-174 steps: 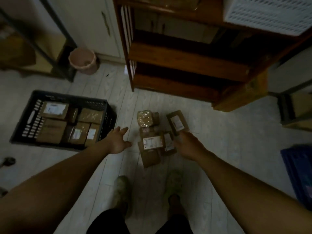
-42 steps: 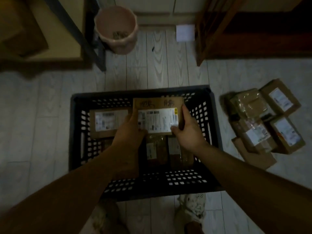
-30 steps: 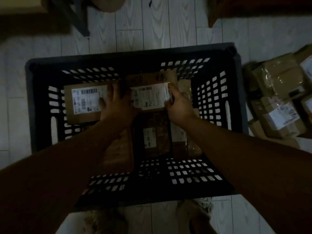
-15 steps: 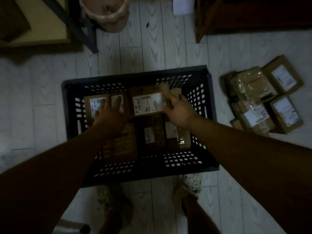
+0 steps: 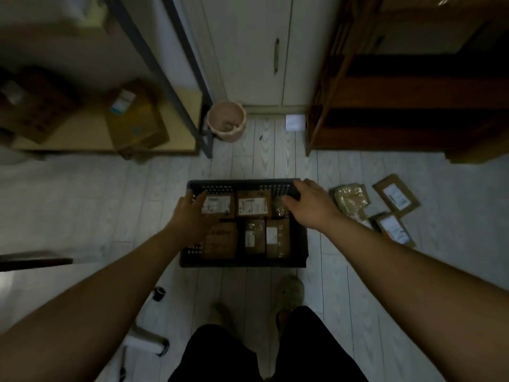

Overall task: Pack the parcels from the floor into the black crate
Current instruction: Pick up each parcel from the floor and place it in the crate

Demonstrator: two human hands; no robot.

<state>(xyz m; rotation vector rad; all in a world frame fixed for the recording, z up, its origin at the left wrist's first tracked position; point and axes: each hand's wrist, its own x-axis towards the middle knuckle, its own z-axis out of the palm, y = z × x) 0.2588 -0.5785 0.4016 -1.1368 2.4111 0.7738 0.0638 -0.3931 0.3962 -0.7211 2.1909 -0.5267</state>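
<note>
One black crate point(image 5: 242, 261) beneath both hands point(image 5: 190, 214) point(image 5: 308, 206)

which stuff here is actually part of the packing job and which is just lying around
Part of the job:
- black crate
- parcels in the crate
- floor parcels to its right
- left hand and right hand, both open

Just lying about:
- pink bin
- white paper
- small dark roll
- boxes on the low shelf
</note>
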